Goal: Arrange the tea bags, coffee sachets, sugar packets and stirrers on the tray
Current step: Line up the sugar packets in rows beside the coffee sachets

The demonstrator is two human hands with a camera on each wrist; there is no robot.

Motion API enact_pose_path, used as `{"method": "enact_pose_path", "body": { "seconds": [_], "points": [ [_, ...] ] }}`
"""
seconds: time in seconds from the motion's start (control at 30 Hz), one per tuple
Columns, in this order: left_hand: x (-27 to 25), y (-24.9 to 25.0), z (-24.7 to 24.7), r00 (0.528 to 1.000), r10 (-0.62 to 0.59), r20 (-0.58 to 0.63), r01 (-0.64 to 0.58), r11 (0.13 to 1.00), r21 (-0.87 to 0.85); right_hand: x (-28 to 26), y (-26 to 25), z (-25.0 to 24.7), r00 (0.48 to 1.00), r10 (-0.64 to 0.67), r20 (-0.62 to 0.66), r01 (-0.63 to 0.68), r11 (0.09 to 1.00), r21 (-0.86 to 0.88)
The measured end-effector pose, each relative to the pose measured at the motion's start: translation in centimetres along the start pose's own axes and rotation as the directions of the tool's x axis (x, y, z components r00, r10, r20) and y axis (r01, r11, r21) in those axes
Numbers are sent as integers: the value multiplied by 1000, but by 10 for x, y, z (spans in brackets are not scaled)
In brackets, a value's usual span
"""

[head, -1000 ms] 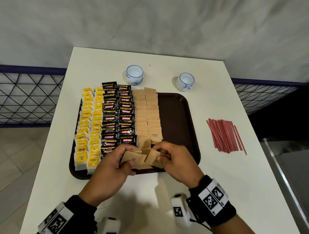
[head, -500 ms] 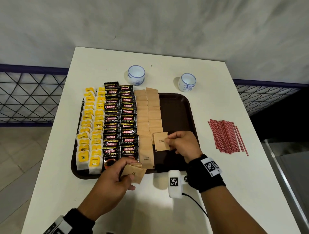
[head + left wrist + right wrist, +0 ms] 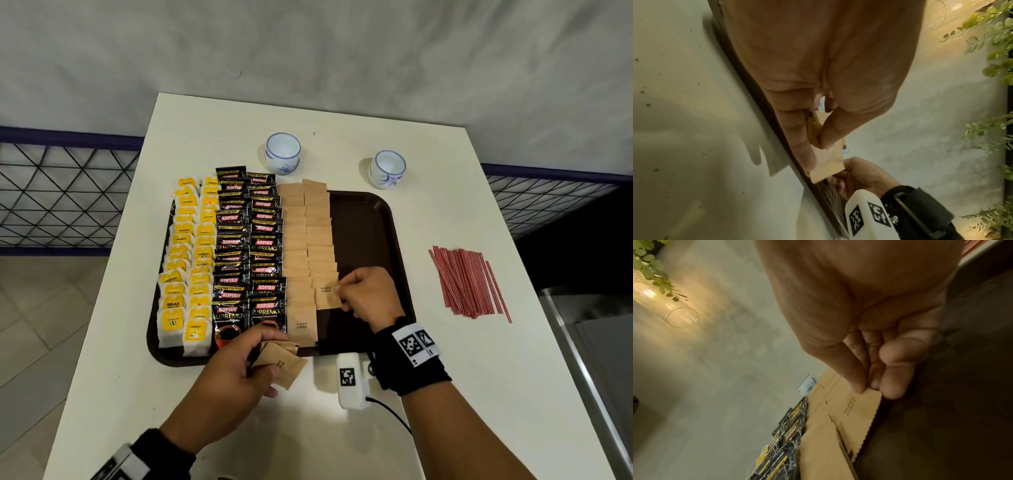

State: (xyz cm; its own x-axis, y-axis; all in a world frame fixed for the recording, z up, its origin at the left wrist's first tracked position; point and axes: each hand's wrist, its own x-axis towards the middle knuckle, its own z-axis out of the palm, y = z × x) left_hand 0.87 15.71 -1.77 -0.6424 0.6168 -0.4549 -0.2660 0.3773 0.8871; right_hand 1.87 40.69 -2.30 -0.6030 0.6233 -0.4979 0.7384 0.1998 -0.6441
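A single brown sugar packet [image 3: 327, 294] is pinched at its right edge between thumb and fingertips of the right hand [image 3: 368, 296] and is being laid at the near end of the second sugar column on the brown tray [image 3: 370, 233]. A small stack of spare sugar packets [image 3: 281, 364] is gripped by the left hand [image 3: 236, 368] over the tray's near rim (exact count cannot be told).

Risks, judged from this layout:
- The overlapped sugar rows may be shoved out of line if the packet is slid rather than lowered; its far edge already touches the neighbouring packet.
- The adjoining Kopiko coffee sachets [image 3: 248, 240] could be nudged by the left knuckles, which sit just beside them.
- A packet may slip from the loose stack onto the white table [image 3: 479, 377].
- The red stirrers [image 3: 466, 281] are not yet on the tray; only the narrow bare strip at right is left for them.
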Motion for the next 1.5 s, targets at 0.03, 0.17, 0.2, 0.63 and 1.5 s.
{"method": "enact_pose_path", "body": {
  "seconds": [0.03, 0.17, 0.2, 0.63, 1.5],
  "points": [
    [0, 0, 0, 1000, 2, -1, -2, 1000, 1, 0, 0, 0, 1000, -4, -1, 4, 1000, -5],
    [1, 1, -1, 999, 21, -27, -21, 1000, 17, -1, 0, 0, 1000, -21, -15, 21, 999, -26],
    [1, 1, -2, 999, 26, -35, -26, 1000, 17, -2, 0, 0, 999, -24, -21, 23, 999, -29],
    [8, 7, 2, 988, 54, -144, -70, 992, -104, -65, 10, -10, 944, -226, 241, 136, 930, 340],
    [10, 17, 6, 998, 68, 17, -69, 994, 84, -80, 9, -12, 872, -407, 273, 279, 870, 406]
  ]
}}
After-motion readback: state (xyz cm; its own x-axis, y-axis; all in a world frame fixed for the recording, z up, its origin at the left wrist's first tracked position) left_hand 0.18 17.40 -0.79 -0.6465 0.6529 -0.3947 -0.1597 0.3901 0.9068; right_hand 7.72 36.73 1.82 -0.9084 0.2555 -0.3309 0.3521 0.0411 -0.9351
